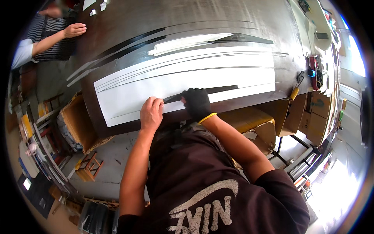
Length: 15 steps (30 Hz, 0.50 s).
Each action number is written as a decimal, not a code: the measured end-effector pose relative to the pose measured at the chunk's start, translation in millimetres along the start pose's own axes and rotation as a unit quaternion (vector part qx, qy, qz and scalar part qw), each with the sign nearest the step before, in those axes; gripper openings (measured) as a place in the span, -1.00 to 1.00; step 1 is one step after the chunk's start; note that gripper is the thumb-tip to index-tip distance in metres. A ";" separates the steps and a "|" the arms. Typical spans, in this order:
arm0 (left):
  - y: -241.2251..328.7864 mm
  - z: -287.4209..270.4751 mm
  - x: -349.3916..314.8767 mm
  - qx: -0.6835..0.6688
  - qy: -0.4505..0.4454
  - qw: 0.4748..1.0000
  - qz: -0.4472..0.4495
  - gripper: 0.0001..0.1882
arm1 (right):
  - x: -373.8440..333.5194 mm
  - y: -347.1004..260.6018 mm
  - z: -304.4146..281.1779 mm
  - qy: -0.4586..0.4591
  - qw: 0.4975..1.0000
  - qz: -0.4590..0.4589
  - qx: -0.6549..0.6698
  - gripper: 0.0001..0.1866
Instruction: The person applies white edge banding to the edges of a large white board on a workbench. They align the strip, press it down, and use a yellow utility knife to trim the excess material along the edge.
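Observation:
A white sheet (218, 57) lies lengthwise on the dark table (249, 11) in front of me. Near its close edge is a black strip (224, 89), slanting from lower left to upper right. My right hand (196, 103), in a black glove with a yellow cuff, is closed over the strip's middle. My left hand (152, 112) is bare, its fingers pinched together at the strip's left end; the fingertips are partly hidden. Several thin dark strips (187, 58) stretch across the sheet beyond my hands.
Past the sheet lie a white bundle (179, 45) and long black strips (132, 42). A yellow-handled tool (294, 93) rests at the table's right edge. Open cardboard boxes (78, 121) stand below the table. At far left a co-worker's hand (74, 30) reaches to the table.

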<state>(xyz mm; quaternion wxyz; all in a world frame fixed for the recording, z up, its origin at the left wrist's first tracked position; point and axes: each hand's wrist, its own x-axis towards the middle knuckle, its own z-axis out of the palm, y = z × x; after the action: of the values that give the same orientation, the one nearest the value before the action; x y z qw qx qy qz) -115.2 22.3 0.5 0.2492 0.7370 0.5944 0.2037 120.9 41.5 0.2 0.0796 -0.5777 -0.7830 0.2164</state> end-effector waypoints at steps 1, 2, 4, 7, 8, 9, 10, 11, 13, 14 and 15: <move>-2.0 1.3 -1.6 -0.005 0.000 1.000 -0.005 -0.92 | -4.6 13.7 -9.1 -0.003 1.000 0.003 -0.006 -0.90; -1.2 3.1 -3.1 -0.004 0.001 1.000 -0.015 -0.93 | -9.3 28.0 -20.1 -0.006 1.000 0.006 -0.014 -0.89; 0.2 5.9 -6.6 0.001 0.004 0.999 -0.036 -0.91 | -18.5 58.6 -39.5 -0.022 0.999 0.032 -0.008 -0.86; -0.5 9.0 -10.0 -0.005 -0.001 0.998 -0.059 -0.91 | -32.3 106.9 -58.6 -0.025 0.998 0.041 -0.035 -0.89; 1.1 9.5 -9.4 -0.003 -0.004 0.998 -0.066 -0.91 | -36.6 122.0 -66.4 -0.028 0.998 0.040 -0.049 -0.89; 2.3 9.6 -8.9 0.000 -0.006 0.998 -0.067 -0.91 | -41.4 137.3 -72.7 -0.019 0.998 0.035 -0.049 -0.90; 3.7 9.9 -8.5 0.002 -0.007 0.998 -0.067 -0.91 | -45.5 152.2 -78.7 -0.007 0.998 0.035 -0.044 -0.89; 5.2 10.1 -7.9 0.004 -0.008 0.998 -0.068 -0.91 | -49.4 166.1 -84.9 -0.002 0.998 0.038 -0.040 -0.89; 7.5 10.6 -7.2 0.003 -0.010 0.998 -0.063 -0.90 | -56.6 189.8 -97.7 0.003 0.998 0.044 -0.038 -0.89; 8.7 10.6 -6.1 0.000 -0.010 0.998 -0.057 -0.88 | -59.7 199.4 -105.7 0.003 0.998 0.046 -0.040 -0.89; 9.2 10.3 -5.6 -0.002 -0.010 0.999 -0.052 -0.87 | -62.8 208.1 -112.7 0.003 0.998 0.048 -0.042 -0.89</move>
<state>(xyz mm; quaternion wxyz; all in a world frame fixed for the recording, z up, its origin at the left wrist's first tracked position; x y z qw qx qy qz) -103.1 14.0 -2.1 0.2668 0.7067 0.6289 0.1840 364.3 60.1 19.1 0.0466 -0.6183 -0.7624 0.1853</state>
